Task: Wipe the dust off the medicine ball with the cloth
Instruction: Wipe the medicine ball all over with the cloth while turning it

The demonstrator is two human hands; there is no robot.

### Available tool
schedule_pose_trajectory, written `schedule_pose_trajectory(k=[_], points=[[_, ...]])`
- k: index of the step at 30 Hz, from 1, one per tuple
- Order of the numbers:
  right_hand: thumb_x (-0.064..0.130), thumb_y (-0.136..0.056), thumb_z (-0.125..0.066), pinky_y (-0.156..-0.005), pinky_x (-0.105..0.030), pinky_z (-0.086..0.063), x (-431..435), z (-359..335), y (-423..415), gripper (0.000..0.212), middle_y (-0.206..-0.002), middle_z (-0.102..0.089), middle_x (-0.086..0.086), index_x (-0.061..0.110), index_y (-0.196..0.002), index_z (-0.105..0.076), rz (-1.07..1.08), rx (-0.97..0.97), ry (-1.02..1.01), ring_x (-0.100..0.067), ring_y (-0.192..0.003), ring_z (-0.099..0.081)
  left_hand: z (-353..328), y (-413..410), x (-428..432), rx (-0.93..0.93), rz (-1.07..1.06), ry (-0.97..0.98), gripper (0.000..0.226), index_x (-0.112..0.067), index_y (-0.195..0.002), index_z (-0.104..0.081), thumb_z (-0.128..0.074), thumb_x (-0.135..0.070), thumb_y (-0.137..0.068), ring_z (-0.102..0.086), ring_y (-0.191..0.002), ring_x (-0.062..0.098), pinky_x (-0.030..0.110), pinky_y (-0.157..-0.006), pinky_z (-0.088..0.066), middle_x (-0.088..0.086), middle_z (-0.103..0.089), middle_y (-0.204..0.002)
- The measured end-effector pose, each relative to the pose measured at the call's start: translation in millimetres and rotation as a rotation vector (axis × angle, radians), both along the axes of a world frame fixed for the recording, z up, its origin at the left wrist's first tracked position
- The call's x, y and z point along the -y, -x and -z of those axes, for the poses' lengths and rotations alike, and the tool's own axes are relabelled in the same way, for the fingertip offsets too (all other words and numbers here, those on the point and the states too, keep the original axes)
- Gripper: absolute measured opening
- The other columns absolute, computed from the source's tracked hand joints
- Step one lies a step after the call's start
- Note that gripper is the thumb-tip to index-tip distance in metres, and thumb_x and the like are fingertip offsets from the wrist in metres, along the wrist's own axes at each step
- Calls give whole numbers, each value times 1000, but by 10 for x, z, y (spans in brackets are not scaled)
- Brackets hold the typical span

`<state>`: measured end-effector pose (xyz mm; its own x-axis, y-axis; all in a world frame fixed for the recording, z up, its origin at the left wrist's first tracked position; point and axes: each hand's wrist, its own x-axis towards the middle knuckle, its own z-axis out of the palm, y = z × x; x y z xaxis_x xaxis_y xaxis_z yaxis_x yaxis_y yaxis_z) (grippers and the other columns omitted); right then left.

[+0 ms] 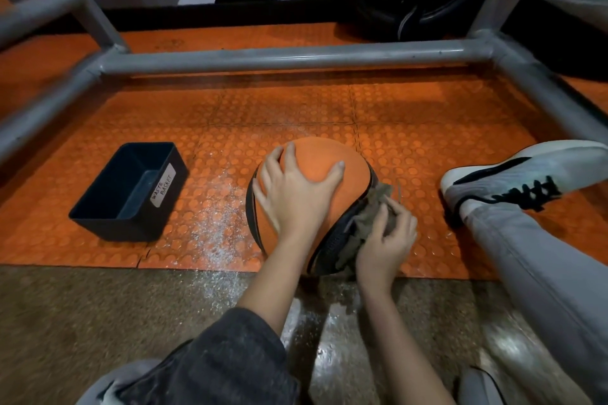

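Note:
An orange and black medicine ball [329, 161] sits on the orange studded mat, near its front edge. My left hand [296, 191] lies spread over the top of the ball, fingers straight and pressing on it. My right hand [386, 240] grips a crumpled brown cloth [365, 217] and holds it against the ball's lower right side, over the black panel. Part of the cloth is hidden under my fingers.
A black bin [128, 191] labelled "waste basket" stands to the left of the ball. White dust [214, 223] is scattered on the mat between them. A grey pipe frame [279, 56] rings the mat. My right leg and white shoe [526, 174] lie to the right.

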<state>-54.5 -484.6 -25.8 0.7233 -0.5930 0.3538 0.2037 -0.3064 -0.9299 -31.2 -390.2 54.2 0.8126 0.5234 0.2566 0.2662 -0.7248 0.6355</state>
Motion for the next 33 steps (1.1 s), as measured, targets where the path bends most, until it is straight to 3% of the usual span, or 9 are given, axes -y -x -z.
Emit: schedule_pose_trajectory(k=[4, 7, 13, 16, 19, 22, 27, 31, 33], points=[[9, -97, -43, -79, -26, -34, 172, 371, -54, 19, -100, -57, -16, -2, -103, -57, -87, -258, -302, -32, -104, -54, 5, 31, -3, -4, 10, -8, 82, -27, -142, -37, -57, -68, -74, -24, -137, 16, 40, -115, -11, -6, -33, -146], [2, -97, -42, -76, -18, -37, 128, 258, -43, 14, -103, -57, -11, 9, -101, -54, -60, -258, -402, -27, -102, -54, 24, 40, -16, 7, -5, -10, 81, -28, -142, -37, -58, -68, -74, -25, -137, 16, 40, -115, -12, -6, -33, -146], [30, -89, -46, -83, -20, -30, -189, -231, 62, 27, -98, -56, 3, 12, -99, -64, -29, 32, 108, -8, -93, -45, 48, 23, -38, 22, 4, -24, 86, -26, -141, -39, -53, -73, -71, -27, -136, 16, 39, -114, -12, -6, -35, -145], [27, -91, -46, -85, -20, -34, -29, -12, -13, 25, -98, -57, -6, 9, -100, -61, -14, 41, -69, -14, -98, -51, 43, 46, -20, 38, 13, -44, 93, -27, -140, -41, -39, -79, -62, -28, -135, 15, 38, -113, -12, -6, -37, -143], [18, -95, -44, -81, -27, -39, 167, 228, -83, 12, -98, -56, -8, 13, -99, -54, -53, -100, -266, -34, -101, -56, 28, 58, 18, 24, 26, -48, 89, -27, -140, -40, -44, -74, -65, -26, -136, 15, 39, -114, -10, -7, -35, -144], [19, -92, -47, -84, -31, -43, 107, 96, -51, 9, -96, -57, -7, 14, -96, -55, -37, -97, -234, -25, -96, -54, 27, 69, 19, 12, 15, -56, 91, -27, -141, -38, -41, -75, -64, -26, -136, 15, 39, -115, -12, -6, -35, -144], [28, -84, -50, -75, -23, -26, -326, -316, 217, 22, -95, -62, -1, 16, -94, -66, -47, 56, 222, -17, -90, -48, 47, 92, -43, 21, 24, -60, 92, -27, -141, -38, -39, -79, -66, -28, -134, 17, 40, -113, -15, -5, -36, -144], [27, -88, -45, -84, -25, -31, -95, -43, 142, 31, -98, -61, -10, 6, -100, -64, -37, 64, 80, -23, -96, -51, 0, 67, -53, -23, 55, -32, 78, -27, -141, -38, -55, -68, -77, -24, -136, 17, 42, -114, -9, -4, -33, -144], [36, -88, -40, -91, -38, -39, 51, 187, 107, 35, -101, -59, -12, 11, -104, -59, -75, -34, -94, -28, -101, -52, -51, 48, -62, -66, 95, -97, 70, -30, -141, -36, -49, -66, -82, -19, -139, 17, 45, -115, -1, -3, -31, -146]])
